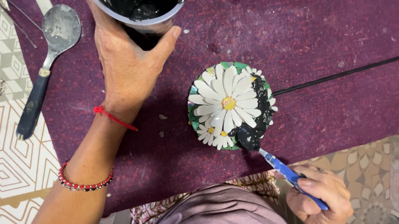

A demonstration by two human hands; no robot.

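Two hands are at work around one round mosaic piece [229, 104], which lies on the purple cloth [324, 35] covering the table and bears one large white daisy with a yellow centre, a few smaller daisies at its lower left, green bits round the rim, and black paste over its right side. The right hand [319, 196], below and right of the mosaic, is closed round the blue handle of one small spoon [276, 165], whose black-coated bowl touches the mosaic's lower right edge. The left hand [129, 61], up and left of the mosaic, wraps its fingers and thumb round one grey cup [145, 18] of black paste at the top edge of view; that wrist wears one red thread and one red-and-black bead bracelet. One larger spoon [44, 66] with a dark handle and a paste-smeared bowl lies well left of the mosaic, at the cloth's left border. One thin black cord [345, 73] runs from the mosaic's right side toward the right edge of view. The cloth above, right of and left of the mosaic is open, dotted only with small crumbs; the table's near edge lies just below the mosaic, with patterned floor tiles [9, 165] beyond it.
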